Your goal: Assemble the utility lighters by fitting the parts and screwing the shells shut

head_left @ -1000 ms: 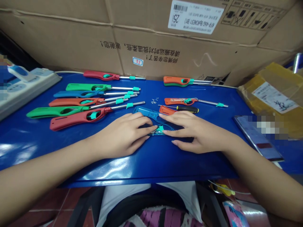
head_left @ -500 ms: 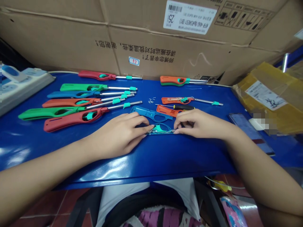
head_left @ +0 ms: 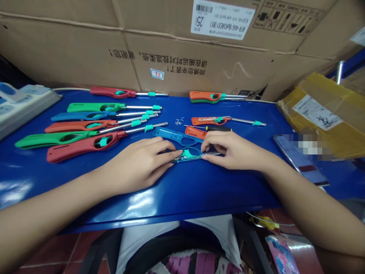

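Observation:
An opened blue gas lighter (head_left: 186, 154), its teal trigger and thin wires exposed, lies on the blue tabletop before me. My left hand (head_left: 142, 163) is closed on its handle end, thumb and forefinger pressing close to the trigger. The fingers of my right hand (head_left: 232, 150) pinch its front end, where the metal tube starts; they partly cover the joint. Just behind it rests the loose blue half-shell (head_left: 176, 136). An orange half-shell (head_left: 195, 131) lies beside that, partly hidden by a screwdriver (head_left: 219, 129) and my right hand.
Several assembled lighters (head_left: 85, 142) lie at the left. Small screws (head_left: 179, 121), an opened orange lighter (head_left: 211, 120) and an orange-green lighter (head_left: 207, 97) lie farther back. A power strip (head_left: 27, 108), phone (head_left: 300, 160), taped parcel (head_left: 322, 114) and large carton (head_left: 159, 42) surround the work area.
My right hand has shifted slightly left along the blue lighter, closer to the trigger; some metal tube now shows beyond its fingers. My left hand keeps its hold. The whole view has shifted slightly.

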The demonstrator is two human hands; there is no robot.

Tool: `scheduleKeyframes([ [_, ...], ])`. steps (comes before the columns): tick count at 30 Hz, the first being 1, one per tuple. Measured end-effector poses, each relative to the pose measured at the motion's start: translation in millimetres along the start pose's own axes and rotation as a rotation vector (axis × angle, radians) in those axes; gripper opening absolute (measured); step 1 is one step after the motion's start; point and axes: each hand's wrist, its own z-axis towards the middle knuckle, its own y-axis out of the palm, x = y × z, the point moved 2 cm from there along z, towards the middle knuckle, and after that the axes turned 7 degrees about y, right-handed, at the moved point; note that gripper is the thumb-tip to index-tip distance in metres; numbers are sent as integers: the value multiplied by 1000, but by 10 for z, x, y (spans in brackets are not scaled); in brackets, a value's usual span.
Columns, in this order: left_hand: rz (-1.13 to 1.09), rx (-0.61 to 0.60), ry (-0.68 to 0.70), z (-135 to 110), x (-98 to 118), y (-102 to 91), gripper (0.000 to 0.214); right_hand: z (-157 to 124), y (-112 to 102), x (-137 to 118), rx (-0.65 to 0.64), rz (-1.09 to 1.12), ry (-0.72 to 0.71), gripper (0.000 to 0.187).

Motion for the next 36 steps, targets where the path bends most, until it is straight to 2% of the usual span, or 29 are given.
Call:
scheduleKeyframes([
  [7,40,-41,37,4,12,4,39,44,110,-32,5,51,-12,5],
  [17,136,-90,52,11,43,19,42,36,102,-31,-62,150,47,17],
  [23,155,-92,65,-3,65,16,44,55,93,-6,-57,165,59,14],
  [27,167,-88,78,-3,68,11,44,37,91,-16,-11,152,3,13],
  [30,131,-76,63,1,51,11,41,18,79,-38,77,141,-34,12],
  [34,53,-13,14,-9,17,-12,35,-8,44,-101,211,3,-220,13],
  [36,34,-3,12,-14,15,-30,34,-18,38,-127,227,-55,-311,15],
])
